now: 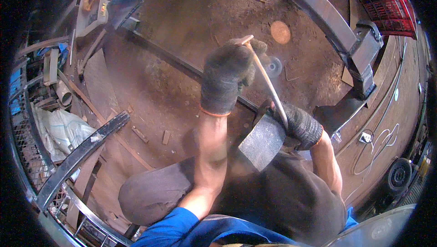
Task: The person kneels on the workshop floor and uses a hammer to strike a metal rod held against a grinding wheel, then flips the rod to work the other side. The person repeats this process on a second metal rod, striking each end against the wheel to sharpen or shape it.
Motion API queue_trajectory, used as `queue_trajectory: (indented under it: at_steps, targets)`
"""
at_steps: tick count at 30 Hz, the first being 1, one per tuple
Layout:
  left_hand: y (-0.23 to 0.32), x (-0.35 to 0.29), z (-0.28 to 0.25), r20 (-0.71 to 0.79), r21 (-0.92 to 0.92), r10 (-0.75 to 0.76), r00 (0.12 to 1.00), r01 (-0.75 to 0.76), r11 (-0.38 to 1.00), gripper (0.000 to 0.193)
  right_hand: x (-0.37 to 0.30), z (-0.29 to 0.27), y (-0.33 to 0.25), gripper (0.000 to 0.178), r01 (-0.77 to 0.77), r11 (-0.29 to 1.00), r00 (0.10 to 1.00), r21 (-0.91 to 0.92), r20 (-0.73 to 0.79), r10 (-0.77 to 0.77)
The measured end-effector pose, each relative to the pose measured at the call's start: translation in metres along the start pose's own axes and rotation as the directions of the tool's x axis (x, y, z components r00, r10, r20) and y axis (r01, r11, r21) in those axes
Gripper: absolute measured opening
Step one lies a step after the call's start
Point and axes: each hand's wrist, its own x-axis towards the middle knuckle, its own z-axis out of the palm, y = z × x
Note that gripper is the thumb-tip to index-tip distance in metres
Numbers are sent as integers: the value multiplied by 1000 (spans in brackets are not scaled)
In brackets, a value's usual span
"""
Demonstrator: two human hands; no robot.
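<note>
Left hand: the glove (227, 71), dark grey with an orange cuff edge, is lifted above the floor; its fingers are bent around the upper part of the stick.
Right hand: the glove (302, 126), also grey, is lower and nearer to the knee; its fingers are partly hidden behind the plate, and I cannot tell if they grasp the plate, the stick or both.
Tan stick (268, 81): it is thin, with a short crosspiece at its top; it goes slantwise from the left hand down to the right hand, where its lower end overlaps the plate's edge.
Grey plate (262, 142): it is four-sided, tilted, beside the right hand and above the dark trousers (291, 188).
Floor: a long dark bar (159, 58) passes behind the left hand; a grey disc (272, 66) lies to the right of this hand.
Right side: there is a heavy metal frame (325, 24), a red crate (387, 3), a white cable (387, 140) and a black wheel (399, 176).
Left side: a pale sack (63, 131) lies near a curved dark rail (82, 156).
</note>
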Motion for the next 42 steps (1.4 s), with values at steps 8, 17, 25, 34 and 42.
queue_trajectory:
  at_steps: [8,17,25,34,42]
  targets:
    - [3,-1,14,115,213,55,992,-78,974,31,-3,6,-11,34,-13,980,999,199,-45,23]
    - [13,-9,39,141,117,-433,890,419,900,49,-7,6,-13,33,-216,778,966,590,13,258]
    - [-5,-12,42,179,231,-251,951,207,951,26,-1,18,3,32,-373,271,772,887,135,621]
    - [24,-15,51,46,547,-33,998,2,837,19,19,-1,-14,54,-6,175,740,985,-114,663]
    - [22,-16,48,12,542,4,1000,-10,840,17,24,-24,-42,81,158,402,787,902,-360,500]
